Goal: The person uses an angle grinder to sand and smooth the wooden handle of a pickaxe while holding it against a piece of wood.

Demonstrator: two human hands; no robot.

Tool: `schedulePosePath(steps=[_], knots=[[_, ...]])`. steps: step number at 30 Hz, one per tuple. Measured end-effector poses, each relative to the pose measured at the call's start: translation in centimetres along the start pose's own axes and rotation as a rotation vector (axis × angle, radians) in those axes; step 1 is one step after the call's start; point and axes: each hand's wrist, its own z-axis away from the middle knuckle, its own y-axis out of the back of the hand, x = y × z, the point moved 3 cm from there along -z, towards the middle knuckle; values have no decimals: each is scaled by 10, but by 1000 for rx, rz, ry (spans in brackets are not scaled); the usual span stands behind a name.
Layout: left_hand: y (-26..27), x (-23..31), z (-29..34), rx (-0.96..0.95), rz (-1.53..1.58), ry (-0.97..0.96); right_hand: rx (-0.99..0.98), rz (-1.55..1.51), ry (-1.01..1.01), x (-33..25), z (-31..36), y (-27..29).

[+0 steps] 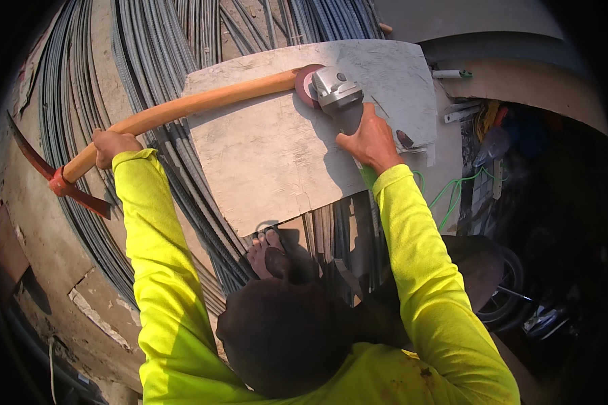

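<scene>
A pickaxe lies slantwise across the view, its wooden handle (203, 102) running from the red metal head (59, 181) at far left up to the middle. My left hand (115, 147) is wrapped round the handle close to that head. In my right hand (373, 140) is an angle grinder (338, 91), gripped by its dark body. The grinder's reddish disc (307, 86) meets or overlaps the far end of the handle; whether it spins I cannot tell. Beneath both tools is a pale, scratched board (263, 169).
Bundles of steel rebar (142, 47) run under and beside the board. A green cord (452, 196) trails right of my right forearm. A bare foot (265, 253) is at the board's near edge. A wheel (503, 290) stands in shadow at lower right.
</scene>
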Motion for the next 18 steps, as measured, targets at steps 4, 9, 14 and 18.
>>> schedulePosePath(steps=[4, 9, 14, 18], knots=[[7, -9, 4, -25, -31, 7, -31, -12, -3, 4, 0, -2], [9, -10, -7, 2, 97, -81, -18, -59, -60, 11, -9, 5], [19, -8, -11, -107, 71, -75, -79, 4, 55, -11, 2, 2], [32, -14, -10, -89, 58, -86, -86, -34, -84, 13, -20, 16]])
